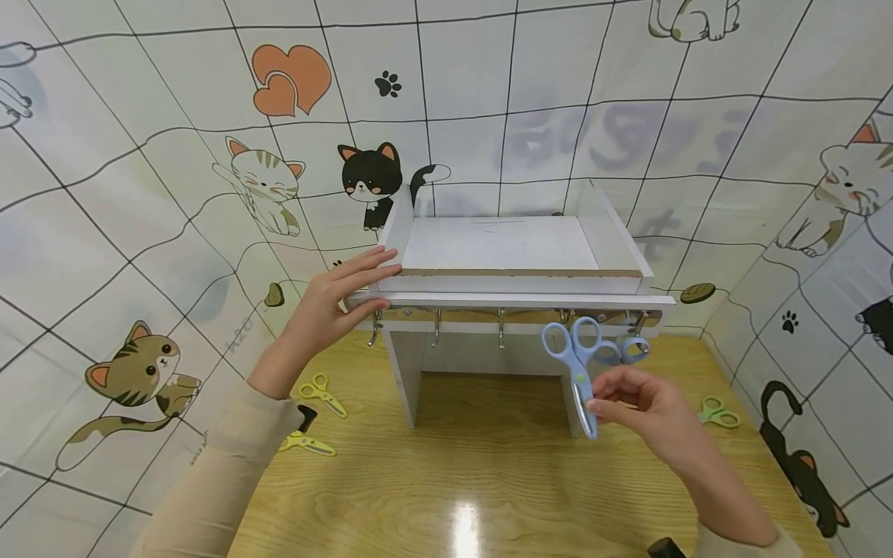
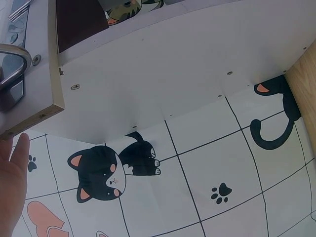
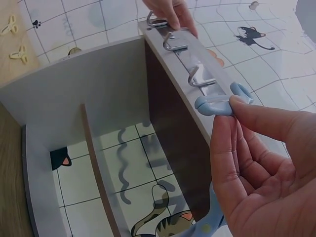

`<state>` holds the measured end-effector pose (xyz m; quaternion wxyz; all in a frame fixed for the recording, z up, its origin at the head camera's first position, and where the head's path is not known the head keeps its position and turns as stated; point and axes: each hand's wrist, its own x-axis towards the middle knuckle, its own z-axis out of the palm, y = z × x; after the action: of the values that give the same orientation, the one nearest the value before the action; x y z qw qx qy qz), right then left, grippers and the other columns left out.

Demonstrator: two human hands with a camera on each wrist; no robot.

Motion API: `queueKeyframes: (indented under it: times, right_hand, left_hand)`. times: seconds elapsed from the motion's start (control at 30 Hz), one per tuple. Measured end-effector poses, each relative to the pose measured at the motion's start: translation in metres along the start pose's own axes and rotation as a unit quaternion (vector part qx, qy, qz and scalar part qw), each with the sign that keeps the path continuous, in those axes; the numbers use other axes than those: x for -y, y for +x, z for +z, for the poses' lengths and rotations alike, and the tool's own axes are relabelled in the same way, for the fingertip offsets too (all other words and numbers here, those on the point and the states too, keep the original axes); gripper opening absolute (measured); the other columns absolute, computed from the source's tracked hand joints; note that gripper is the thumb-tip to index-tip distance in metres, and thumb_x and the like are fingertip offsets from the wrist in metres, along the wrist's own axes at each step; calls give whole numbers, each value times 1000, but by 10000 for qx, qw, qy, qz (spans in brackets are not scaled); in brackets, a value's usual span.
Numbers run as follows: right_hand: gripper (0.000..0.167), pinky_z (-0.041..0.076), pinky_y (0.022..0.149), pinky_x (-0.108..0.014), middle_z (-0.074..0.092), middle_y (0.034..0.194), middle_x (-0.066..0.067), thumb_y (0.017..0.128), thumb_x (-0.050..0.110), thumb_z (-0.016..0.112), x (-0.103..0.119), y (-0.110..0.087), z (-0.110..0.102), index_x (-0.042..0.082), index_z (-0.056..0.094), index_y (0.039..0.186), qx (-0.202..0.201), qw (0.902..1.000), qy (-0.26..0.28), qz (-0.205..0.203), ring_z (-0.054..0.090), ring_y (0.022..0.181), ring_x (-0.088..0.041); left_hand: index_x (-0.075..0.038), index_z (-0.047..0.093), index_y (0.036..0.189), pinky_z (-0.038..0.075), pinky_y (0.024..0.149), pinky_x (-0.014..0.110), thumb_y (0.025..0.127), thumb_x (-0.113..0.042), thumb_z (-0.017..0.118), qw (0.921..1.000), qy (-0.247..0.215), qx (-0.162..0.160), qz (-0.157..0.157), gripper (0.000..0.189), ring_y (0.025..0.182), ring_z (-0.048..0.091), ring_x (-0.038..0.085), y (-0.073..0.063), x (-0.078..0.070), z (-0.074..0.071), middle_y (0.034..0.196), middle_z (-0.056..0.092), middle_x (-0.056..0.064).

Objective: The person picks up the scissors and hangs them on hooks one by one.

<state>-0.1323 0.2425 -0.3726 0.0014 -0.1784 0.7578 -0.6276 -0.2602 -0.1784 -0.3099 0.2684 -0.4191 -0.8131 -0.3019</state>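
A white shelf unit (image 1: 502,299) has a row of metal hooks (image 1: 501,329) along its front. My left hand (image 1: 328,306) rests on its left end, fingers straight along the side wall and thumb at the front edge. My right hand (image 1: 642,407) pinches light blue scissors (image 1: 577,356) by their blade end between thumb and fingers, loops upward in front of the hooks. In the right wrist view, blue loops (image 3: 212,106) show past the thumb. Behind them, a second pair of blue scissors (image 1: 633,350) hangs at the right end hook.
Two pairs of yellow scissors (image 1: 322,394) lie on the wooden table (image 1: 502,480) at the left. Green scissors (image 1: 718,412) lie at the right, beyond my right hand. Walls printed with cats (image 1: 373,178) stand close behind and at both sides.
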Motion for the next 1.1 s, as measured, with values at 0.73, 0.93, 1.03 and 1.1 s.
queueKeyframes:
  times: [0.73, 0.93, 1.03, 1.1]
  right_hand:
    - [13, 57, 68, -23, 68, 83, 10, 92, -6, 64, -17, 7, 9, 6, 66, 97, 33, 9999, 139, -13, 67, 74, -8]
    - [11, 57, 67, -22, 68, 84, 10, 92, -5, 64, -22, 7, 12, 3, 65, 98, -73, 9999, 110, 64, 66, 73, -7]
    - [8, 57, 67, -22, 68, 83, 10, 92, -5, 65, -23, 7, 12, 1, 65, 98, -117, 9998, 101, 135, 66, 72, -8]
    - [7, 57, 67, -22, 68, 83, 10, 92, -4, 65, -25, 7, 13, 0, 65, 98, -138, 9997, 89, 178, 66, 72, -9]
  left_hand:
    - [-16, 66, 133, 37, 117, 27, 84, -5, 79, 10000, -23, -22, 4, 52, 142, 47, 22, 1, 0, 0, 144, 59, 6]
    - [-15, 66, 132, 37, 116, 24, 83, -5, 79, 10000, -75, -38, 20, 51, 143, 47, 22, 1, 1, 1, 144, 59, 7]
    - [-15, 67, 131, 38, 114, 21, 83, -4, 79, 9999, -95, -59, 33, 51, 143, 47, 23, 1, 2, 1, 143, 60, 7]
    - [-15, 67, 132, 38, 114, 20, 83, -4, 79, 9999, -93, -64, 37, 51, 143, 47, 23, 1, 2, 1, 143, 60, 7]
